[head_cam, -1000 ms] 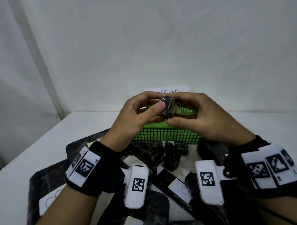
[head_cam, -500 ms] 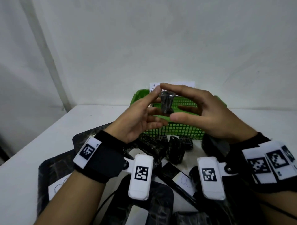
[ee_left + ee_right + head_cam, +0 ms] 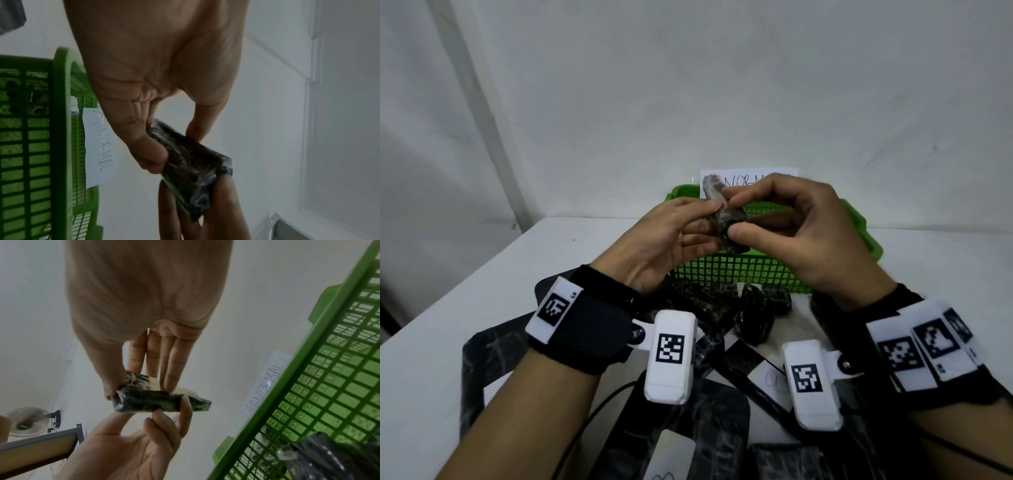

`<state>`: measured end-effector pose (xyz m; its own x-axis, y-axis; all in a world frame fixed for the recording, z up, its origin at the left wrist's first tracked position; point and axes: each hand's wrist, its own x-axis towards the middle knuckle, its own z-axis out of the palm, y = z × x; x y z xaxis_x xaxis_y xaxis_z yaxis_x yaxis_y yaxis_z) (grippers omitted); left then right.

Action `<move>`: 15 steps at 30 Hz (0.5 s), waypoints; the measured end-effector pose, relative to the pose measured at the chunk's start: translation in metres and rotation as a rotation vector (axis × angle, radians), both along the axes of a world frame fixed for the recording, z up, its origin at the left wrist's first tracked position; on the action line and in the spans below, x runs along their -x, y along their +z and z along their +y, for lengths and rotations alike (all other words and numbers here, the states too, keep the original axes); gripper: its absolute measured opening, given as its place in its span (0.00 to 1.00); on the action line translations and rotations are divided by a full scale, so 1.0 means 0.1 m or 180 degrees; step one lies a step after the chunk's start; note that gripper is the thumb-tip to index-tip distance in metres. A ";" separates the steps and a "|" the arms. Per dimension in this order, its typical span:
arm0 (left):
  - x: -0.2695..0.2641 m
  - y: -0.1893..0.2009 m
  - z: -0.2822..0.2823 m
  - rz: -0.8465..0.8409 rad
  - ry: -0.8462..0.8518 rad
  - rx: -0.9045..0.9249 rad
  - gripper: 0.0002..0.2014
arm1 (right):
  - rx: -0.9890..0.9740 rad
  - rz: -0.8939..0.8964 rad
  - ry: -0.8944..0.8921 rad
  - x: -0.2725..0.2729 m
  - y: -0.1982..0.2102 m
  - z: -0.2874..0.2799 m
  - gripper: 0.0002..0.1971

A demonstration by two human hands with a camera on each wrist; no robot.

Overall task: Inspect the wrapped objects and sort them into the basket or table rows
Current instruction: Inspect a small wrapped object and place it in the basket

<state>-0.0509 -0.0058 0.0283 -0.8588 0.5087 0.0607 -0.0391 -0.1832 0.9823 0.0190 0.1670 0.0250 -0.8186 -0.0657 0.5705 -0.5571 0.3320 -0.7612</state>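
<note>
I hold one dark, plastic-wrapped object (image 3: 726,216) in the air above the green mesh basket (image 3: 739,274). It lies tilted, its upper end leaning left. My left hand (image 3: 710,222) pinches its left side with thumb and fingers (image 3: 148,152). My right hand (image 3: 733,219) pinches the lower right end between thumb and index finger. In the right wrist view the wrapped object (image 3: 148,402) shows a pale patch on its far side, with my right hand (image 3: 137,386) above it. A paper label (image 3: 98,146) reading ABNORMAL hangs on the basket's far wall.
Several more wrapped objects (image 3: 753,315) lie on the white table (image 3: 465,308) in front of the basket, on dark sheets with paper tags (image 3: 770,377). Another wrapped object (image 3: 329,459) lies inside the basket. A fan (image 3: 28,421) and a shelf edge (image 3: 37,449) stand off to one side.
The wrapped object stood upright between my fingertips; it has since tipped over to the left, and both hands have closed in round it. The basket shows lower in the head view.
</note>
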 end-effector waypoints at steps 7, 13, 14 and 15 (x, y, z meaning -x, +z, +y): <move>-0.03 0.05 -0.06 0.0871 0.0026 0.0141 0.38 | 0.0135 -0.0438 -0.0237 0.06 0.07 0.19 0.39; -0.13 0.02 0.01 0.1303 -0.0277 0.0721 0.30 | 0.0071 -0.0610 -0.0287 0.11 0.03 0.27 0.35; -0.14 0.02 0.02 0.1320 -0.0302 0.0768 0.29 | 0.0075 -0.0638 -0.0250 0.11 0.02 0.26 0.32; -0.13 0.01 0.02 0.1327 -0.0318 0.0796 0.28 | 0.0088 -0.0624 -0.0258 0.12 0.01 0.24 0.28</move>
<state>-0.0375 -0.0041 0.0297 -0.7336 0.6302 0.2541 0.3611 0.0448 0.9315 0.0074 0.1914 0.0264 -0.9161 0.0184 0.4004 -0.3697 0.3472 -0.8618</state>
